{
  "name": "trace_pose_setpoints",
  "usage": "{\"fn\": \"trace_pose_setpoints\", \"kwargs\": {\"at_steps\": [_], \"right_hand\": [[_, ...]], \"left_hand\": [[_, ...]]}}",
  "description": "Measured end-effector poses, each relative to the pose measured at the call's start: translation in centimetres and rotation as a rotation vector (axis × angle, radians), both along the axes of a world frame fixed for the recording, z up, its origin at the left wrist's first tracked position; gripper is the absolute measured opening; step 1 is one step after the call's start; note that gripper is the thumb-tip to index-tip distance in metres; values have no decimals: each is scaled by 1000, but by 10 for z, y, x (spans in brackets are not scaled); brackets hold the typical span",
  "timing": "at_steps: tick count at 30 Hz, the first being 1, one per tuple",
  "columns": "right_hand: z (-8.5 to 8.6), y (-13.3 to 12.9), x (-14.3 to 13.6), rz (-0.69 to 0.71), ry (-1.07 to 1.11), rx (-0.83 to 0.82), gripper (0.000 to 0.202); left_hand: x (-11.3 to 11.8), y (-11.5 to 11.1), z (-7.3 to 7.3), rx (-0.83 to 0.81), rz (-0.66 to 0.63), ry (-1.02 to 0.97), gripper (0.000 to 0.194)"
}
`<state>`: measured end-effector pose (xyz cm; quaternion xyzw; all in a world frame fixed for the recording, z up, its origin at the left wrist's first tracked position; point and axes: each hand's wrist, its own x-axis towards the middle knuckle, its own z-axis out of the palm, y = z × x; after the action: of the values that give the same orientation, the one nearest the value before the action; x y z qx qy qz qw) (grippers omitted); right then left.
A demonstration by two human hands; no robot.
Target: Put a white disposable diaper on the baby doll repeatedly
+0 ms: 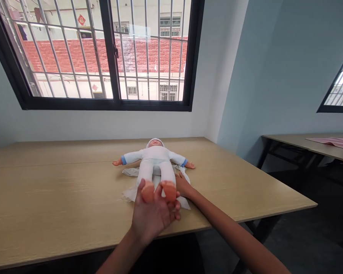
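A baby doll [156,153] lies on its back on the table, head away from me and arms spread. It wears a white suit with blue cuffs and a white cap. My left hand [154,215] grips its feet from below, its fingers around and between them, with the legs raised towards me. Beneath the doll a white diaper-like sheet [129,194] is spread, its edges showing on both sides. My right hand [184,186] reaches in beside the doll's leg at the right, touching this white sheet. Its fingers are partly hidden behind the leg, so their hold is unclear.
The wooden table [60,198] stands against the wall, its front edge close to me. Above it is a barred window [114,72]. Another table [291,141] at the right bears a pink striped cloth [335,142].
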<state>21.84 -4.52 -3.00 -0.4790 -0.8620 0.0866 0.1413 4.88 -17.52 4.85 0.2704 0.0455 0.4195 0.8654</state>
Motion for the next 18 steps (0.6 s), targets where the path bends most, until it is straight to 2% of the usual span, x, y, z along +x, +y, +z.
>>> {"fn": "trace_pose_setpoints", "kwargs": {"at_steps": [4, 6, 8, 10, 13, 18], "right_hand": [[-1, 0, 0, 39, 167, 38, 53], [1, -1, 0, 23, 219, 10, 55], [5, -2, 0, -12, 238, -28, 59], [8, -3, -1, -38, 244, -51, 62], [12, -6, -2, -48, 257, -54, 62], [11, -10, -1, -91, 350, -40, 55]], "left_hand": [[9, -15, -50, -117, 45, -56, 54], [11, -17, -67, -161, 55, -62, 49], [14, -19, -78, -205, 63, -70, 47], [16, -20, -84, -246, 68, -93, 48], [19, -21, -83, -277, 63, -132, 50], [29, -18, -63, -227, 32, -182, 51]]}}
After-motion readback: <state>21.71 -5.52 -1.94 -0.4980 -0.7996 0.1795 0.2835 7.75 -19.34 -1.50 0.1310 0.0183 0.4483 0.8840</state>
